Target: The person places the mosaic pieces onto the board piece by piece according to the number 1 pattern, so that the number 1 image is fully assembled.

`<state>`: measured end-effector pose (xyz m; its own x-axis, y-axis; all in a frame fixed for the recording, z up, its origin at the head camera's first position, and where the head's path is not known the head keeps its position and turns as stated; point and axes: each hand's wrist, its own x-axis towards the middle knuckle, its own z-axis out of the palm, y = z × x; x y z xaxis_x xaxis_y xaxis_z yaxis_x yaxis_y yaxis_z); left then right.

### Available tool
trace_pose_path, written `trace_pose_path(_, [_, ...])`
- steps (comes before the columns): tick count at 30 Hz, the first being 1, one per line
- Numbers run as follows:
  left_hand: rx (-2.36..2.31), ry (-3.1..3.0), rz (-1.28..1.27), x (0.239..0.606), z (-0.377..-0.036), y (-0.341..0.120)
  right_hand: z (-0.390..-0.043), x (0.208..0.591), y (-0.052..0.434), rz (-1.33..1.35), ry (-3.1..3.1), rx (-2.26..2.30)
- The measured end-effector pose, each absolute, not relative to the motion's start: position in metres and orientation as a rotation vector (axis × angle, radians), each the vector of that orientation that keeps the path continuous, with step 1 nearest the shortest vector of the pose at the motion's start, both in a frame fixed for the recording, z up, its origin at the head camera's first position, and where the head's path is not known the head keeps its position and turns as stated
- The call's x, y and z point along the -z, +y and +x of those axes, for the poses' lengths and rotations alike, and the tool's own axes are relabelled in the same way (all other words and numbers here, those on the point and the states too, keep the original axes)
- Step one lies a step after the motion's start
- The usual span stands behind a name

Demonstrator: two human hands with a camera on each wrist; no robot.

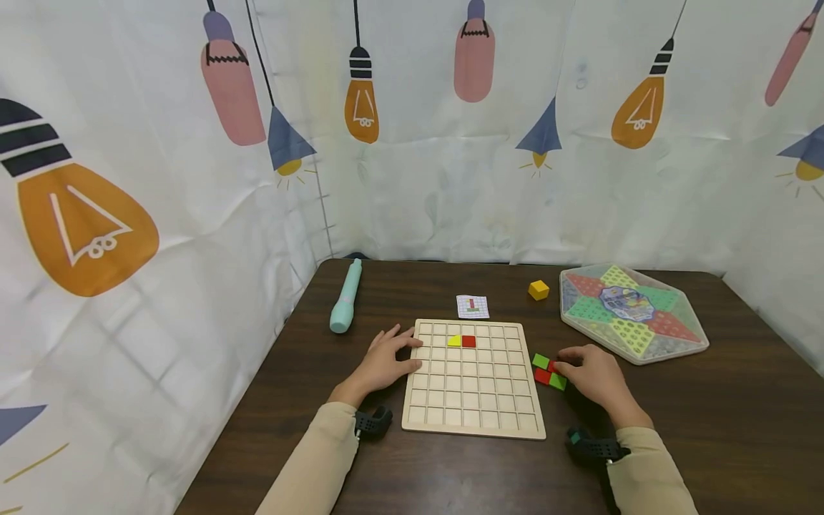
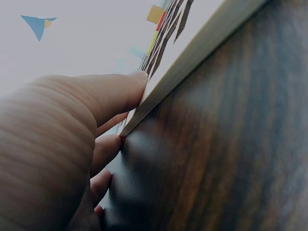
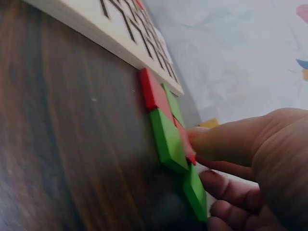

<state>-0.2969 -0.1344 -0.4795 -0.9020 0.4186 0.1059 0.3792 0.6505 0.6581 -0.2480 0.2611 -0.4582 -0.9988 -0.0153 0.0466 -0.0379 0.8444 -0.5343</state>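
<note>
Tiles vs. hand: we found the red and green tiles [image 1: 549,371] lying flat on the table [image 1: 708,429], just beside the grid board's [image 1: 475,379] right edge and directly left of our right hand [image 1: 595,372]. The cluster's long axis ran diagonally, from near the board's edge toward us and rightwards.
Nearer hand: the right one by far; our left hand [image 1: 383,361] sat on the board's opposite side.
Right grip: our thumb and fingertips [image 3: 226,144] touched the cluster's near edge, a red tile caught against the thumb in the right wrist view. We could not tell whether it was truly pinched.
Left grip: fingers spread and relaxed, thumb [image 2: 110,94] pressed against the board's left rim.
Materials: the board was pale wood, cut into square cells; a yellow piece [image 1: 454,341] and a red square [image 1: 468,341] already sat in it. The tiles were thin, matte, sharp-cornered. The table was dark wood grain.
</note>
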Motion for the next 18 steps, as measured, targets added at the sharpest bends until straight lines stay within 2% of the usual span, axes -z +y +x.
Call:
trace_pose_path(7, [-1.098,2.803,0.665,0.4784,-0.298,-0.1334,-0.2474,0.4567,0.2636,0.118,-3.004,-0.851])
trace_pose_path(18, [-1.112,2.803,0.665,0.476,-0.2958,-0.1322,-0.2481,0.4593,0.2598,0.06,-2.961,-0.829])
